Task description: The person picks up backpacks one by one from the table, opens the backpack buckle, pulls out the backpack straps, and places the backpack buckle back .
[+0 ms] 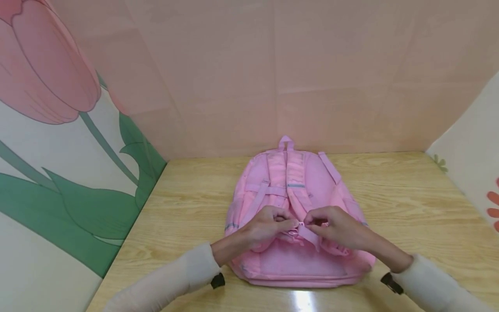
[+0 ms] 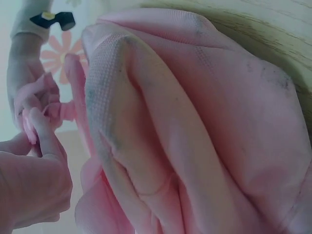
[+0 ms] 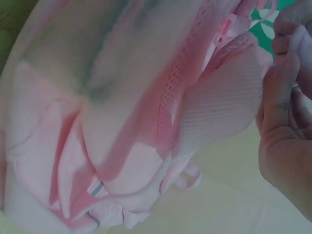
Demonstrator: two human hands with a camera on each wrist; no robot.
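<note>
A pink backpack (image 1: 304, 264) lies on the table with its shoulder straps facing up and its top loop toward the wall. Over its lower middle, my left hand (image 1: 269, 225) pinches a small pink plastic buckle (image 1: 293, 232) between thumb and fingers. Close beside it, my right hand (image 1: 337, 223) pinches the pink webbing strap (image 1: 309, 237) at that buckle. The fingertips of both hands nearly meet. In the left wrist view, the webbing loops around the fingers above the bag's side. Fingers partly cover the buckle, so how the webbing runs through it cannot be told.
The wood-grain table (image 1: 183, 199) extends on both sides of the bag. Behind it stands a plain pinkish-brown wall covering (image 1: 234, 78). A tulip-printed panel (image 1: 58, 173) borders the left edge, and a pale floral panel (image 1: 475, 147) the right.
</note>
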